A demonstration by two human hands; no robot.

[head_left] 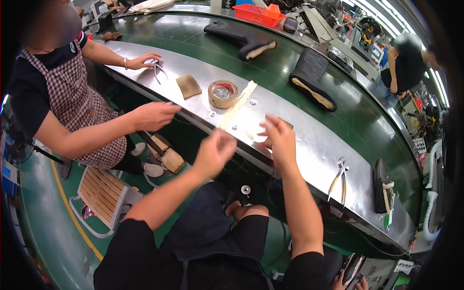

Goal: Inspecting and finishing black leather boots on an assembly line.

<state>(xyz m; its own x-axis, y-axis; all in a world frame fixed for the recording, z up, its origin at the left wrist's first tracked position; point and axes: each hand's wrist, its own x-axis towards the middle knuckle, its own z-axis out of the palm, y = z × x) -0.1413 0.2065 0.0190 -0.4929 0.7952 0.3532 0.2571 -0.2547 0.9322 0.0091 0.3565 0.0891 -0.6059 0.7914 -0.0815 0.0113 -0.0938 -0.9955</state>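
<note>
My left hand (pixel 216 153) is blurred by motion at the near edge of the metal table, beside the lower end of a cream tape strip (pixel 240 102). Its fingers look bent, but what they hold, if anything, is unclear. Over the table edge, my right hand (pixel 280 141) has its fingers apart, with nothing visible in them. A small dark piece shows behind its fingers, too hidden to name. Left of the strip lies a roll of tan tape (pixel 223 94), and beyond it a brown square pad (pixel 188 86). Pliers with yellow handles (pixel 340 181) rest on the table to my right.
Two black boots (pixel 309 77) (pixel 240 37) lie on the green conveyor belt (pixel 357 113). A dark shoe (pixel 382 186) sits at the far right of the metal ledge (pixel 309 140). To my left, a co-worker in a checked apron (pixel 84 92) reaches over the ledge, one hand at pliers (pixel 158 71).
</note>
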